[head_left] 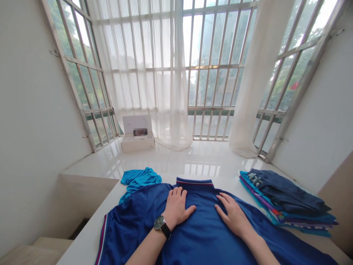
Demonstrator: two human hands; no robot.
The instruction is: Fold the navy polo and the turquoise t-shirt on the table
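A dark blue polo shirt lies spread face down on the white surface, its striped collar pointing toward the window. My left hand, with a black-strapped watch on the wrist, rests flat on the upper back of the shirt, left of the collar. On the right side of the shirt's back lies my right hand, its fingers stretched out and thumb apart. Neither hand grips the fabric. The left sleeve has a red and white striped cuff. The shirt's lower part runs out of view.
A crumpled bright blue garment lies beyond the shirt's left shoulder. At the right stands a stack of folded clothes. An open white box sits near the barred window, beside sheer curtains. The white surface ends at the left.
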